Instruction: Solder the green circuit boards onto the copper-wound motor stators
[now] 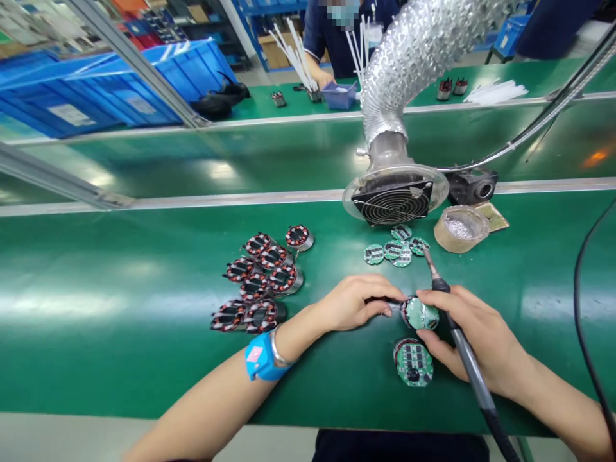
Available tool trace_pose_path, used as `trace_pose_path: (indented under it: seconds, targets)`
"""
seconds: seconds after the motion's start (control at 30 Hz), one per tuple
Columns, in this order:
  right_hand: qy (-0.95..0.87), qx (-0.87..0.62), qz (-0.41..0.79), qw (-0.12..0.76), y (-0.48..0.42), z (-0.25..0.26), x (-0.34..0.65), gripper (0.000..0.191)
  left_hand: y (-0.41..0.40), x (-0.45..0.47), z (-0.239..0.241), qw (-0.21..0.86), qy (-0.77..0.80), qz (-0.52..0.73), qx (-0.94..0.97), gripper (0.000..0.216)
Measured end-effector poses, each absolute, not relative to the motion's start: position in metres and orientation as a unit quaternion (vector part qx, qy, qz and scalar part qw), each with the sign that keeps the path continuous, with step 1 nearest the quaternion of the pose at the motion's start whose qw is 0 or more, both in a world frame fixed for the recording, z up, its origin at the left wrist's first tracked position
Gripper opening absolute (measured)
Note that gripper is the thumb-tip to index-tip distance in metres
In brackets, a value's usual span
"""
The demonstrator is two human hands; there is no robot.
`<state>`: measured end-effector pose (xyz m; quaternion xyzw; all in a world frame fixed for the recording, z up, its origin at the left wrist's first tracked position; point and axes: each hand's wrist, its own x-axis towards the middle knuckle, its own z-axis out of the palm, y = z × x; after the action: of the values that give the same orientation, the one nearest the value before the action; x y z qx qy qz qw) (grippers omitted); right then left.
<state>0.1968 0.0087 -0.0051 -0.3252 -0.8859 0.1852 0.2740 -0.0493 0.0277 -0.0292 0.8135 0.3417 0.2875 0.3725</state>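
My right hand (pixel 486 333) is closed around a soldering iron (pixel 464 353), its tip pointing up and away toward the loose boards. The thumb and index finger of that hand also grip the edge of a round green circuit board (pixel 423 313), which sits against a motor stator with dark wires. From the left, my left hand (pixel 359 301) reaches to the same piece, fingers pinched; a sliver of silvery material shows at its fingertips, too small to name. Just below lies another stator topped with a circuit board (pixel 414 364), its black components facing up.
Several wound stators (pixel 269 269) stand grouped at left. Loose round boards (pixel 397 247) lie beneath a fume extractor (pixel 397 199) on a silver duct. A tub of shiny material (pixel 461 228) and an iron holder (pixel 474 186) stand right. Across the bench, a person (pixel 332 45) works.
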Motion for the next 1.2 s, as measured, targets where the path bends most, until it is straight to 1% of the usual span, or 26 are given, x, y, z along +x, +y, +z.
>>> trace_pose_path:
  seconds: [0.13, 0.27, 0.4, 0.5, 0.6, 0.73, 0.8, 0.87, 0.97, 1.03, 1.1, 1.2]
  targets:
    - [-0.878, -0.333, 0.183, 0.292, 0.004, -0.007, 0.194, 0.043, 0.035, -0.046, -0.034, 0.398, 0.322, 0.34, 0.789, 0.015]
    - [-0.893, -0.292, 0.225, 0.258, 0.014, -0.01, 0.201, 0.044, 0.038, -0.045, -0.034, 0.423, 0.325, 0.351, 0.769, 0.013]
    - [-0.903, -0.266, 0.263, 0.213, 0.032, -0.009, 0.208, 0.042, 0.034, -0.043, -0.036, 0.369, 0.315, 0.338, 0.806, 0.011]
    - [-0.9, -0.266, 0.27, 0.216, 0.038, -0.006, 0.209, 0.042, 0.033, -0.041, -0.038, 0.348, 0.319, 0.325, 0.819, 0.012]
    - [-0.895, -0.283, 0.247, 0.239, 0.037, -0.006, 0.207, 0.041, 0.036, -0.041, -0.038, 0.409, 0.33, 0.339, 0.78, 0.012]
    - [-0.894, -0.292, 0.221, 0.258, 0.034, -0.007, 0.203, 0.043, 0.043, -0.042, -0.034, 0.544, 0.344, 0.355, 0.678, 0.016]
    - [-0.895, -0.289, 0.222, 0.257, 0.034, -0.007, 0.202, 0.044, 0.045, -0.039, -0.029, 0.58, 0.346, 0.353, 0.648, 0.02]
    - [-0.896, -0.284, 0.231, 0.251, 0.034, -0.006, 0.201, 0.044, 0.045, -0.032, -0.023, 0.593, 0.364, 0.337, 0.635, 0.024]
    - [-0.896, -0.278, 0.24, 0.251, 0.035, -0.002, 0.2, 0.048, 0.044, -0.019, -0.012, 0.597, 0.413, 0.304, 0.617, 0.026]
    - [-0.888, -0.287, 0.232, 0.274, 0.035, 0.002, 0.199, 0.049, 0.042, -0.012, -0.005, 0.578, 0.44, 0.281, 0.627, 0.021]
    - [-0.871, -0.307, 0.22, 0.313, 0.033, 0.005, 0.197, 0.045, 0.041, -0.007, 0.0, 0.546, 0.46, 0.267, 0.647, 0.015]
    - [-0.854, -0.318, 0.192, 0.363, 0.03, 0.007, 0.192, 0.037, 0.04, -0.006, 0.002, 0.511, 0.481, 0.255, 0.665, 0.016]
